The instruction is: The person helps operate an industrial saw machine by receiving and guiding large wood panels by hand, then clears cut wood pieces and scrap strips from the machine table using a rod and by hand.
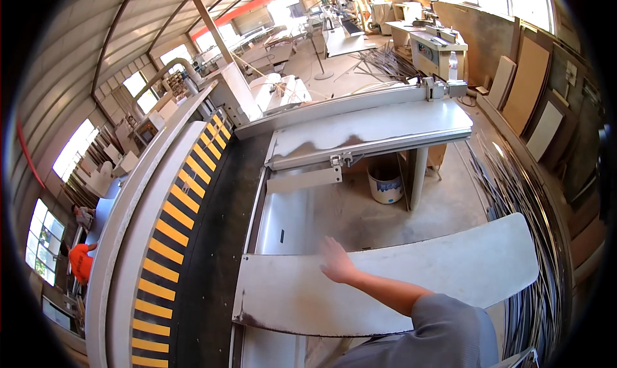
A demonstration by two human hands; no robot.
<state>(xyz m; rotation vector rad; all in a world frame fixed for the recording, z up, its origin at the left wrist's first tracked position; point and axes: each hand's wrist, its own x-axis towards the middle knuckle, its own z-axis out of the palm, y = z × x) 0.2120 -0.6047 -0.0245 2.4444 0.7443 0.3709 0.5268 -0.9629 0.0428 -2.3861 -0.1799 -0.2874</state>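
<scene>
My right hand (337,262) reaches in from the lower right over a long light-grey metal support table (450,259). Its fingers are stretched out, a little smeared by motion, and nothing shows in them. The hand is over the table's far edge; whether it touches the metal I cannot tell. My left hand is out of view. Beyond the hand, a second metal table (385,125) carries a rail fence (347,109) along its far side. To the left runs a black machine bed (212,252) beside a beam with yellow and black stripes (170,239).
A white bucket (385,187) stands on the floor between the tables. Long thin strips (524,220) lie piled along the right side. Boards (527,79) lean on the right wall. A person in orange (81,263) is at the far left, with another person (83,215) beyond.
</scene>
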